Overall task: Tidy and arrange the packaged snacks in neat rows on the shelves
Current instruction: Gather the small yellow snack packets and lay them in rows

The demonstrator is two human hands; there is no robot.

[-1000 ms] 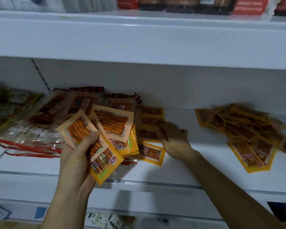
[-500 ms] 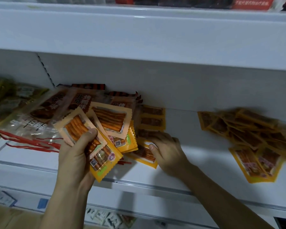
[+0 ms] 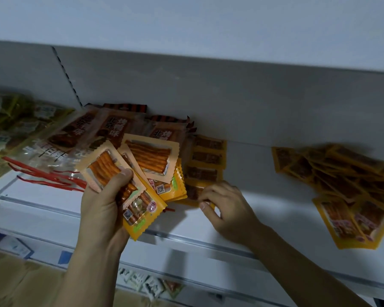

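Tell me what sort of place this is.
Probably a shop's snack aisle: white tiered shelving, many identical orange snack packets lying loose, and larger snack bags stacked beside them.

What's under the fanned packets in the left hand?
Under the fanned packets in the left hand: brown duck-flavour bags and red strips on the shelf. Whatever lies directly beneath the fan is covered.
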